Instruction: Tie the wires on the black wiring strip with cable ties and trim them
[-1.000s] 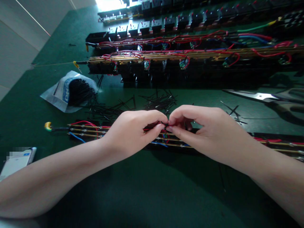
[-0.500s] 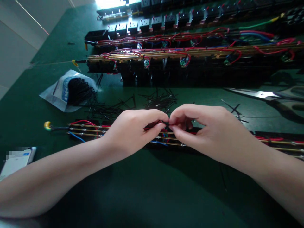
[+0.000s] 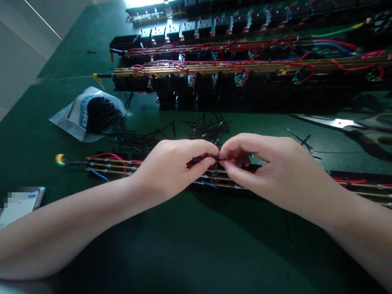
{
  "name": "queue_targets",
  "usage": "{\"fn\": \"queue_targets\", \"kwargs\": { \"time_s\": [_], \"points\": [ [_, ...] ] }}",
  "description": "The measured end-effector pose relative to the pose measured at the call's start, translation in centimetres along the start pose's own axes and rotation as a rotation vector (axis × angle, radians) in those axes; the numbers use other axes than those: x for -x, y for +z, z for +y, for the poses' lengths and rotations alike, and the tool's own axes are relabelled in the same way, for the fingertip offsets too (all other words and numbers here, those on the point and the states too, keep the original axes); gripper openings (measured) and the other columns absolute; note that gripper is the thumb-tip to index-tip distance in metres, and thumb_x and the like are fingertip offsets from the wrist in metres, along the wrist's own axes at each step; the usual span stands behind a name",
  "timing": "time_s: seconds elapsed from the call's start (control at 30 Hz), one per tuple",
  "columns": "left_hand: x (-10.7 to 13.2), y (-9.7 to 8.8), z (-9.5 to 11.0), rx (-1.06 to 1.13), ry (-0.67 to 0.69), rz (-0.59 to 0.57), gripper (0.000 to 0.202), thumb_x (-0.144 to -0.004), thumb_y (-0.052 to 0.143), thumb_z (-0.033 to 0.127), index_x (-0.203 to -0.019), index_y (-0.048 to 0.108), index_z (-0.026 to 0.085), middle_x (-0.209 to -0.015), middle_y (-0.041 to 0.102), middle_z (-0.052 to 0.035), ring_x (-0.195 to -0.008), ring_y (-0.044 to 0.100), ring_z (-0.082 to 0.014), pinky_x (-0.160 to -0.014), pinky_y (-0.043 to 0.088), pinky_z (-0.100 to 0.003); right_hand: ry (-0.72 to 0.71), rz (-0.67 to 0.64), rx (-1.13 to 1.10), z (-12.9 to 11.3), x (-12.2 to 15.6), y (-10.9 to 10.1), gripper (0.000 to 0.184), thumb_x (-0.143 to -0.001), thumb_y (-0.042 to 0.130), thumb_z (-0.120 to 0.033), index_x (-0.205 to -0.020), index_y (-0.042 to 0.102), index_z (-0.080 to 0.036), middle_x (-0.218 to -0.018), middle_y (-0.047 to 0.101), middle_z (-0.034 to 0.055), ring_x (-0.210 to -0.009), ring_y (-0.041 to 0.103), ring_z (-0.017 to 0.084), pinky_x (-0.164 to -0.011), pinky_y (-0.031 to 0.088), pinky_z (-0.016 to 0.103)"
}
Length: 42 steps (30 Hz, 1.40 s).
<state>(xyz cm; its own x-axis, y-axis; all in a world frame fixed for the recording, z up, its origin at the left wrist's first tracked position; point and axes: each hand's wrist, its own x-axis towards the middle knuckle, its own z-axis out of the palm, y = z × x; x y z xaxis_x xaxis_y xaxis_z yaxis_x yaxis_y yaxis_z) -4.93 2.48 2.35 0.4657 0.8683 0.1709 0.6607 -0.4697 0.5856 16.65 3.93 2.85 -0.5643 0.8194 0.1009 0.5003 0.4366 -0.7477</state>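
Over the nearest strip assembly, with its brass rods and red and blue wires [image 3: 105, 165], my two hands meet fingertip to fingertip. My left hand [image 3: 174, 165] pinches one side of a small black cable tie [image 3: 217, 159], thumb against forefinger. On the other side my right hand [image 3: 272, 167] pinches the same tie, its other fingers curled behind. Most of the tie is hidden by the fingertips. Just below them a small green circuit board [image 3: 214, 174] shows between the rods. Loose black cable ties [image 3: 210, 128] lie scattered behind my hands.
An opened plastic bag [image 3: 73, 116] of black cable ties lies at left. Scissors [image 3: 343, 123] rest at right, blades pointing left. Further wired strip assemblies [image 3: 214, 71] span the back of the green table [image 3: 171, 245]. A phone [image 3: 23, 204] lies beside my left forearm.
The view has shifted very slightly. Both hands keep the same pinch at the same spot, and nothing else has visibly moved.
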Motion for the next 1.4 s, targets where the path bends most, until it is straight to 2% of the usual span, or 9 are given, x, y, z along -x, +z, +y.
{"fn": "queue_targets", "kwargs": {
  "time_s": [0.27,0.43,0.57,1.0,1.4],
  "points": [
    [-0.21,0.07,-0.04,0.006,-0.011,-0.035,0.022,-0.092,0.062,0.018,-0.105,0.079,0.022,-0.097,0.082,0.0017,-0.082,0.075,-0.0130,-0.070,0.054,-0.020,-0.040,0.024,0.034,0.04,0.10,-0.11,0.010,-0.087,0.058,-0.015,-0.084,0.064,-0.023,-0.074,0.069,-0.0017,-0.061,0.061,0.014,-0.056,0.044,0.028],
    [-0.37,0.06,-0.05,-0.035,-0.023,-0.064,0.017,-0.090,0.063,0.018,-0.092,0.079,0.021,-0.087,0.080,0.0014,-0.075,0.072,-0.0134,-0.065,0.051,-0.022,-0.038,0.036,0.063,0.06,0.30,-0.13,0.011,-0.087,0.057,-0.016,-0.083,0.063,-0.024,-0.073,0.069,-0.0017,-0.062,0.061,0.014,-0.056,0.043,0.029],
    [-0.33,0.07,-0.03,-0.047,-0.037,-0.057,0.018,-0.090,0.061,0.018,-0.090,0.079,0.021,-0.084,0.080,0.0012,-0.072,0.071,-0.0133,-0.063,0.050,-0.022,-0.042,0.035,0.052,0.11,0.24,-0.13,0.010,-0.087,0.057,-0.017,-0.083,0.063,-0.025,-0.073,0.069,-0.0017,-0.061,0.061,0.014,-0.055,0.044,0.029],
    [-0.23,0.09,-0.13,-0.042,0.034,-0.023,0.019,-0.091,0.063,0.016,-0.093,0.081,0.022,-0.088,0.082,0.0016,-0.078,0.075,-0.0147,-0.068,0.054,-0.022,-0.033,-0.001,0.017,0.12,0.31,0.11,0.010,-0.088,0.058,-0.018,-0.086,0.064,-0.026,-0.075,0.070,-0.0019,-0.062,0.062,0.015,-0.056,0.046,0.030],
    [-0.31,0.13,-0.21,-0.058,0.069,-0.035,0.018,-0.090,0.064,0.014,-0.095,0.081,0.019,-0.091,0.082,0.0005,-0.080,0.076,-0.0152,-0.068,0.054,-0.022,-0.098,0.013,0.036,0.16,0.16,-0.13,0.013,-0.089,0.057,-0.012,-0.084,0.063,-0.022,-0.075,0.067,-0.0021,-0.062,0.059,0.012,-0.056,0.044,0.026]
  ]
}}
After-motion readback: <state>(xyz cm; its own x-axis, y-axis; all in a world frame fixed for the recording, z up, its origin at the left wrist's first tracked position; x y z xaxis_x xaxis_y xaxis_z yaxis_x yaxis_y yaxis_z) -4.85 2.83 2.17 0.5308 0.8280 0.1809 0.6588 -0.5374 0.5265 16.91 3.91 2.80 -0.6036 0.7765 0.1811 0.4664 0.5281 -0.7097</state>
